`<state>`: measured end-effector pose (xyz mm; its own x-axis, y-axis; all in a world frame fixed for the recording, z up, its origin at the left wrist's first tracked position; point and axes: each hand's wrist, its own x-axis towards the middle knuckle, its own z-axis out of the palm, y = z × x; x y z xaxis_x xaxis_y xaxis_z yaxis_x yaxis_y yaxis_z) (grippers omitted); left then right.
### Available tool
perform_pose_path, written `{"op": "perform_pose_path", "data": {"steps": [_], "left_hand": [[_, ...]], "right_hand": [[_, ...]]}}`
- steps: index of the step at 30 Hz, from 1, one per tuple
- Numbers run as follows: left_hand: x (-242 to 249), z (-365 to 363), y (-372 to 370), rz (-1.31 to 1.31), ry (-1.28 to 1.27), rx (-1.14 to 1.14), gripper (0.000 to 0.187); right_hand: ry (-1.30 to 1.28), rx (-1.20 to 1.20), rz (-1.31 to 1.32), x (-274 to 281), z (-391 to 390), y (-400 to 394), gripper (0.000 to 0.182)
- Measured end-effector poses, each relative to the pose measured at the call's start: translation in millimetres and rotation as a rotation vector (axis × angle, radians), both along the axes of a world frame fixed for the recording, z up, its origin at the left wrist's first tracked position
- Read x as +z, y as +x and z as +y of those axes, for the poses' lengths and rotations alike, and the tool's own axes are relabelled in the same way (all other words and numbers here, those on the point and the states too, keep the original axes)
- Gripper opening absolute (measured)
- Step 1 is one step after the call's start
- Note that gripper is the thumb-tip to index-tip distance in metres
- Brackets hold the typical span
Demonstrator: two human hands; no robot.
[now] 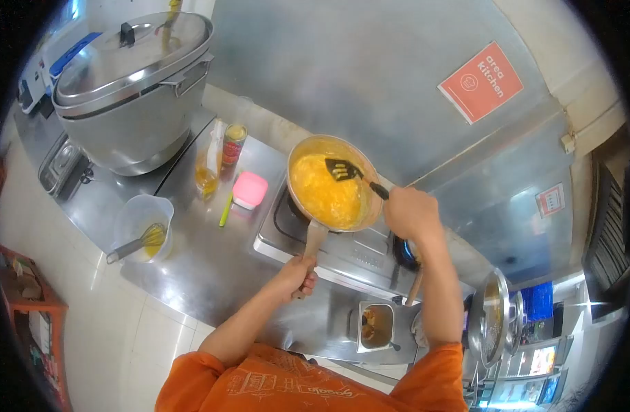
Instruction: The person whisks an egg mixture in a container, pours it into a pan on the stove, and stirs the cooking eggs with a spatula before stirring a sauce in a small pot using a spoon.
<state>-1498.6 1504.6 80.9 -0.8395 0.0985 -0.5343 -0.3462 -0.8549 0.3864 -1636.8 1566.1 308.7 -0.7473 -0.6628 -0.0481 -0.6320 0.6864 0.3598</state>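
Note:
My left hand (296, 278) is closed round the handle of a frying pan (315, 237), which is over the stove (280, 233). Yellow egg (322, 196) covers much of the pan's inside. In my right hand (410, 211) is a black slotted spatula (342, 169), its blade in the egg near the pan's far right side. Left of the stove are a pink-lidded container (250, 188), a green-handled utensil (226, 209), a can (234, 143) and a bag of yellow liquid (206, 172).
A large lidded metal pot (136, 110) stands at the back left. A clear jug (142, 211) holds a whisk (152, 235) near the counter's left edge. A metal container (375, 325) sits below the stove, and an orange shelf (47, 305) is at far left.

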Motion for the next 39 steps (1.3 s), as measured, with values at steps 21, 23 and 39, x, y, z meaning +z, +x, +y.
{"op": "perform_pose_path", "data": {"steps": [21, 23, 39], "left_hand": [[-2.6, 2.4, 0.8, 0.031, -0.014, 0.03, 0.015], [-4.5, 2.5, -0.8, 0.038, -0.025, 0.035, 0.014], [5.9, -0.2, 2.1, 0.031, -0.201, -0.041, 0.019]], "right_hand": [[0.05, 0.042, -0.013, -65.6, -35.0, -13.1, 0.022], [-0.012, -0.045, 0.013, -38.6, -15.2, -32.5, 0.026], [-0.259, 0.078, -0.101, -103.3, -10.6, -140.4, 0.03]]}}
